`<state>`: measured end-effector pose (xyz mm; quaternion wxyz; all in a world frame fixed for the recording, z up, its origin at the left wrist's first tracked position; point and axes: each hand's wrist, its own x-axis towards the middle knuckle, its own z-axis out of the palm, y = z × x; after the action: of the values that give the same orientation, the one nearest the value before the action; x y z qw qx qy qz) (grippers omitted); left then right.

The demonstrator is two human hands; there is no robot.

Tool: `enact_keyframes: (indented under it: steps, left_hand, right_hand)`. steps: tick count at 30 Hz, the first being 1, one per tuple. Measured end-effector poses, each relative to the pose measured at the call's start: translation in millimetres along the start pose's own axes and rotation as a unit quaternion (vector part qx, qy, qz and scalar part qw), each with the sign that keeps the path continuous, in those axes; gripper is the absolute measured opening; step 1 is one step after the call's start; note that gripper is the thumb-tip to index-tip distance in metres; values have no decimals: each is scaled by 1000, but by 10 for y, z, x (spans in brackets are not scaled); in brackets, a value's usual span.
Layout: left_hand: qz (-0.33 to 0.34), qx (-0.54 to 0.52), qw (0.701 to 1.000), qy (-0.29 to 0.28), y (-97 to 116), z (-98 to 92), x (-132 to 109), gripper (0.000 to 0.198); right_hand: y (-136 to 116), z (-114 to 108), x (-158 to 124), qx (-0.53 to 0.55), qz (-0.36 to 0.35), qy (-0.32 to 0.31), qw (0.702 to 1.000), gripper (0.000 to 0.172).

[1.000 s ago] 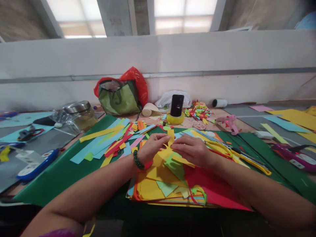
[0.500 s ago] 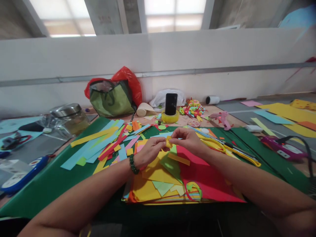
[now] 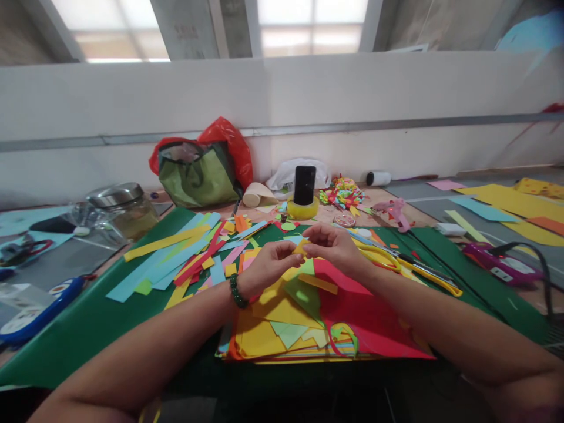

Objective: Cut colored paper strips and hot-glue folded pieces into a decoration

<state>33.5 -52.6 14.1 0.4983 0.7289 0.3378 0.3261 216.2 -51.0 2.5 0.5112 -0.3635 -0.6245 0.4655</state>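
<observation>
Between my two hands is a small piece of yellow paper, pinched at the fingertips. My left hand, with a dark green bead bracelet at the wrist, grips it from the left. On the other side my right hand holds it with thumb and fingers closed. Both hands are above a stack of coloured paper. A red sheet, a green piece and an orange-yellow strip lie on top of the stack.
Loose paper strips are spread to the left on the green sheet. Yellow-handled scissors, a cutter knife and a pink glue gun lie to the right. A phone stands in a yellow tape roll behind.
The yellow paper has turned a little between my fingertips, and my right fingers have shifted slightly. The whole view has moved very slightly. Both hands keep their hold.
</observation>
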Motion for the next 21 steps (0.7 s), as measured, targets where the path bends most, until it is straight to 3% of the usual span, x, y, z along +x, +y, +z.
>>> enact_keyframes:
  steps: [11,17,21]
  left_hand:
    - [-20,-36,999,16,12,-5,4,32]
    - [-146,-169,971,82,43,-76,49,47]
    - [-145,-117,980,71,101,-98,44,35]
  right_hand:
    - [-2,-20,11,-5,4,-3,1000,40]
    - [2,-57,39,24,31,12,999,41]
    - [24,-9,6,3,25,12,1000,42]
